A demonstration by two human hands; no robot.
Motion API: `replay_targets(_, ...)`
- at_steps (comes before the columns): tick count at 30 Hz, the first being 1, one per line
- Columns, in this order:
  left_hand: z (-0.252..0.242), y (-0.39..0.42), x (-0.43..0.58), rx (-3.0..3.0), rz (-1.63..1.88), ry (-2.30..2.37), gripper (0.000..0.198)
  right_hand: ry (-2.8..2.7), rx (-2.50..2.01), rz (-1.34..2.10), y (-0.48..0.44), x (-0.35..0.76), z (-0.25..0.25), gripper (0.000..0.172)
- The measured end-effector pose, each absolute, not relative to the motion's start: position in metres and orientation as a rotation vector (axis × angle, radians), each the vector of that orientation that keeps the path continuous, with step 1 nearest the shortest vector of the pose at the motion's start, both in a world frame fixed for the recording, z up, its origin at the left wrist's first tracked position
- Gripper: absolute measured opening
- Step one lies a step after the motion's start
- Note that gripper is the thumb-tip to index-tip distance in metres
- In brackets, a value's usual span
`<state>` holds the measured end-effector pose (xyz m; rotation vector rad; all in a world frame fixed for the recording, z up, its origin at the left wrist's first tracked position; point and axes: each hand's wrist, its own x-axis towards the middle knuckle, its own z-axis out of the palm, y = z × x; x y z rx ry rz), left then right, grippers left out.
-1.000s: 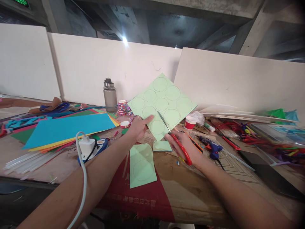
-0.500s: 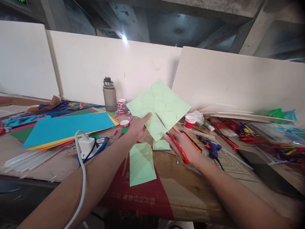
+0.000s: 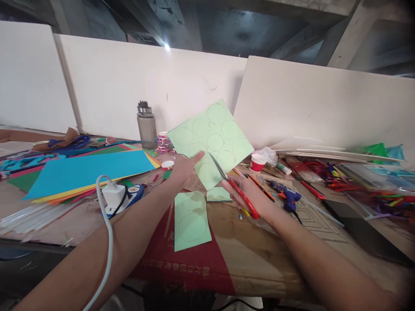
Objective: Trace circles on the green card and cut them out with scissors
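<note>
My left hand (image 3: pixel 186 167) grips the lower left edge of a light green paper sheet (image 3: pixel 215 142), thumb on top. Several circles are drawn on the sheet, which is held up and tilted above the table. In my right hand (image 3: pixel 245 190) is a pair of red-handled scissors (image 3: pixel 240 194), with a blade lying across the sheet's lower part between drawn circles. Below, a cut green paper piece (image 3: pixel 192 226) with circles lies on the red and brown cardboard. Another small green piece (image 3: pixel 219 195) rests partly beneath the raised sheet.
Coloured paper sheets (image 3: pixel 90 170) and a white plug adapter (image 3: pixel 114 198) lie to the left. A grey bottle (image 3: pixel 147 127) stands behind. At right are a red and white paper cup (image 3: pixel 258 163), a blue glue gun (image 3: pixel 289 199) and a dark flat panel (image 3: pixel 366 231).
The green sheet has turned slightly and shifted a little left, with both hands still on sheet and scissors. The whole view has also moved slightly.
</note>
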<state>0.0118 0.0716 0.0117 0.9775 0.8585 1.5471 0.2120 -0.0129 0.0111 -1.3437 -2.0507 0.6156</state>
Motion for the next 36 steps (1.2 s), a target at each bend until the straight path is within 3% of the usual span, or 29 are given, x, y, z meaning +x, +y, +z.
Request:
replay_targets(8, 0.015, 0.055, 0.032, 0.967, 1.401, 0.538, 0.033, -2.024, -1.233, 0.593, -0.011, 0.211, 0.012, 0.037)
replay_targets(27, 0.014, 0.052, 0.040, 0.941, 1.478, 0.558, 0.050, -2.071, -1.345, 0.320, -0.012, 0.214, 0.010, 0.042)
replay_targets(36, 0.015, 0.049, 0.039, 0.926, 1.431, 0.578, 0.054, -2.071, -1.241, 0.355, -0.013, 0.209, 0.011, 0.042)
